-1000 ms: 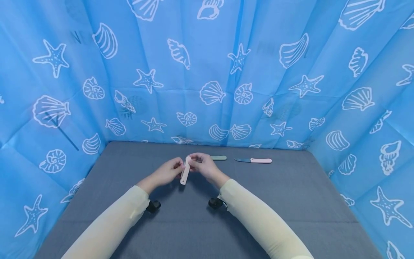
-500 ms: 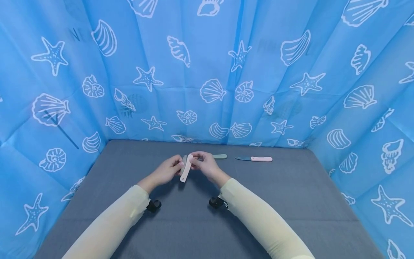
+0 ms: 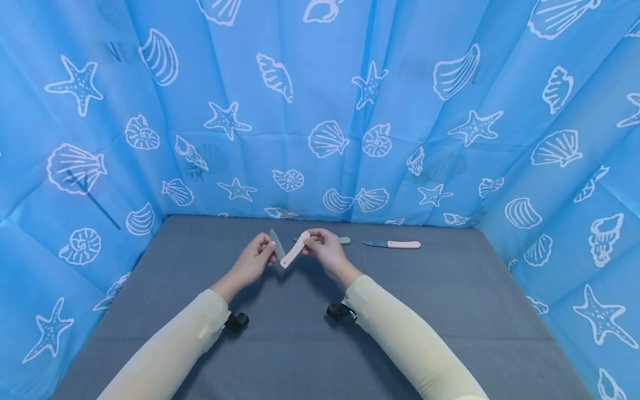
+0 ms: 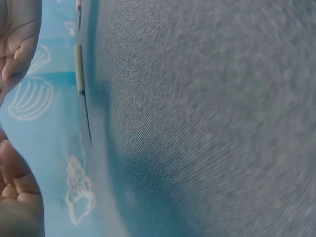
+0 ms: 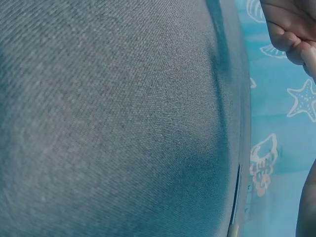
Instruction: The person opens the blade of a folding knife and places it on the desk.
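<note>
A folding knife with a pale cream-pink handle [image 3: 296,250] is held up over the table, its blade [image 3: 276,243] swung partway out so the two form a V with the pivot at the bottom. My right hand [image 3: 327,253] pinches the far end of the handle between thumb and fingers. On the other side, my left hand [image 3: 252,260] pinches the blade. Both hands show only partly in the wrist views: the left hand [image 4: 19,190] low at the edge of the left wrist view, the right hand [image 5: 307,207] at the edge of the right wrist view.
Behind my right hand lies a green-handled knife [image 3: 344,240], partly hidden. A pink-handled knife [image 3: 404,244] with its dark blade out lies farther right. Grey cloth covers the table [image 3: 290,344]; a blue shell-patterned curtain [image 3: 320,100] encloses its back and sides.
The blade has swung away from the handle, from nearly folded to a wide V. My right hand has shifted right and slightly up with the handle; the left has moved a little left.
</note>
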A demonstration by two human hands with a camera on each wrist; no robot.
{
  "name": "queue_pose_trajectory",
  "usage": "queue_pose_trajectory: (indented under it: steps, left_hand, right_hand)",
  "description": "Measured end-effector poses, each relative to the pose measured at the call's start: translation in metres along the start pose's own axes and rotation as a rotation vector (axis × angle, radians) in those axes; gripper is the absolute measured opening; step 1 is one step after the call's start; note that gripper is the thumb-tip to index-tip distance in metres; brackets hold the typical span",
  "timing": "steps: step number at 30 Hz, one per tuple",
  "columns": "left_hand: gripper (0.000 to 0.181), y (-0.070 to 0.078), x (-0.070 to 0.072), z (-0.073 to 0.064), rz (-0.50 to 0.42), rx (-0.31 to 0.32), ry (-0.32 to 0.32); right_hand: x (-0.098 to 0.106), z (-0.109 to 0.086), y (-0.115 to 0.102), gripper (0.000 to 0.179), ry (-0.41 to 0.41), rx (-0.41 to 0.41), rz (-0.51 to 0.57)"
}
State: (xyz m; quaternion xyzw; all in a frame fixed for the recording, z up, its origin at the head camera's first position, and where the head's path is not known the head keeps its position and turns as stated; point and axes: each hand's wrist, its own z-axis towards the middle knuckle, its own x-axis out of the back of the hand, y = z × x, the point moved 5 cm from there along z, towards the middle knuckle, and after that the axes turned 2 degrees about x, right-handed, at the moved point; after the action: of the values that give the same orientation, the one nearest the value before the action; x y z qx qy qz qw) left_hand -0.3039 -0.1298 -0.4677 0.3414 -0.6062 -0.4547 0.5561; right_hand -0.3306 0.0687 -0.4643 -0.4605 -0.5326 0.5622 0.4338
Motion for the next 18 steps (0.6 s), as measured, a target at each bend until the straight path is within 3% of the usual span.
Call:
queue_pose_trajectory:
  steps: [6,11,15,18]
  left_hand:
    - [0.017,-0.0026,0.0013,0.0001,-0.1,0.024,0.097]
    - [0.014,-0.0012,0.0014,0.0002,-0.188,-0.009,0.172]
    - [0.014,-0.0037,0.0014,0.0005,-0.268,-0.019,0.194]
    - [0.013,-0.0069,0.001,0.0003,-0.319,0.0,0.171]
  right_hand:
    - [0.0043,0.0004,0.0013,0.025,0.068,0.003,0.081]
    - [0.0052,0.001,0.0028,0.022,0.112,0.003,0.182]
    - [0.0065,0.0004,0.0026,0.021,0.132,0.009,0.229]
    - [0.0085,-0.0019,0.001,0.02,0.128,0.027,0.225]
